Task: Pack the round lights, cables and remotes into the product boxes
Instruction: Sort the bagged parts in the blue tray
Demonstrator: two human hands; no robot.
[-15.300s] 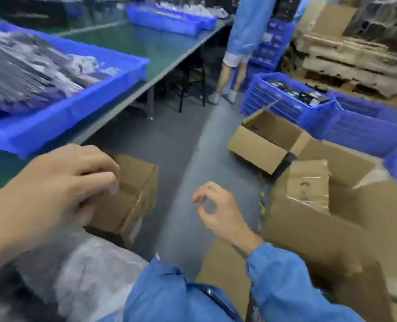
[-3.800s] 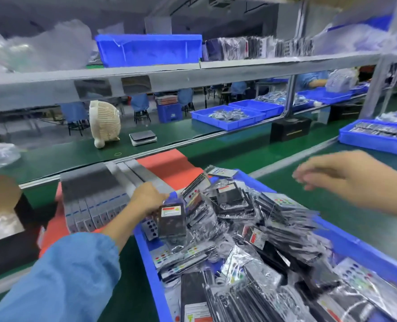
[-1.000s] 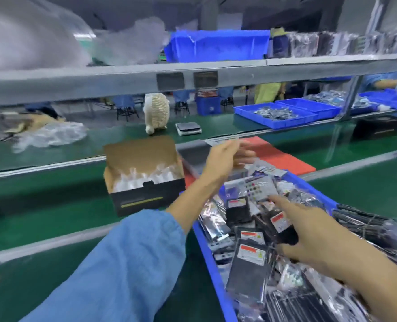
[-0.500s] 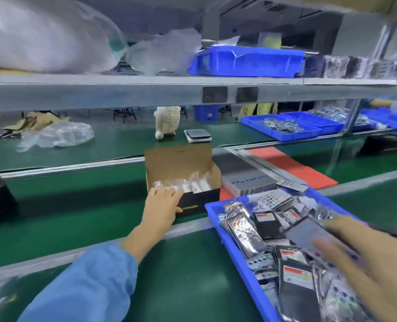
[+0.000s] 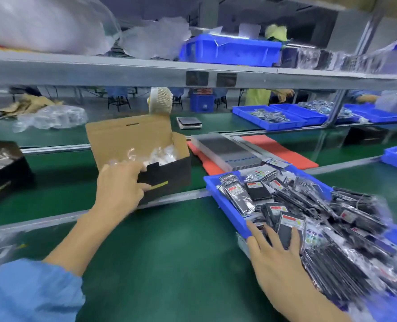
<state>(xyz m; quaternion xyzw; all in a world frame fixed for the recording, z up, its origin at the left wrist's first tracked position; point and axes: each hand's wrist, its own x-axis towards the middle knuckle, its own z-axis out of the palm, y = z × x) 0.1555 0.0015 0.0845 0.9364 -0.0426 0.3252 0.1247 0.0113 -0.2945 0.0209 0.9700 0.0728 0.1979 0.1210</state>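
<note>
An open black product box [image 5: 169,176] with a brown lid stands on the green conveyor, clear-wrapped white items [image 5: 160,155] inside it. My left hand [image 5: 119,185] grips the box's front left edge, thumb on the front wall. A blue tray [image 5: 225,201] at the right is heaped with bagged black remotes and cables [image 5: 309,212]. My right hand [image 5: 274,252] rests at the tray's near corner, fingers spread over a black bagged packet [image 5: 288,228].
A stack of grey flat packs [image 5: 225,151] lies on a red mat [image 5: 283,152] behind the tray. A small fan [image 5: 160,103] and a scale [image 5: 189,123] stand further back. Another black box [image 5: 4,168] sits at the left. More blue trays [image 5: 269,116] line the far belt under a shelf.
My left hand has pulled the product box nearer and slightly turned it. My right hand has dropped to the tray's near corner onto the packets.
</note>
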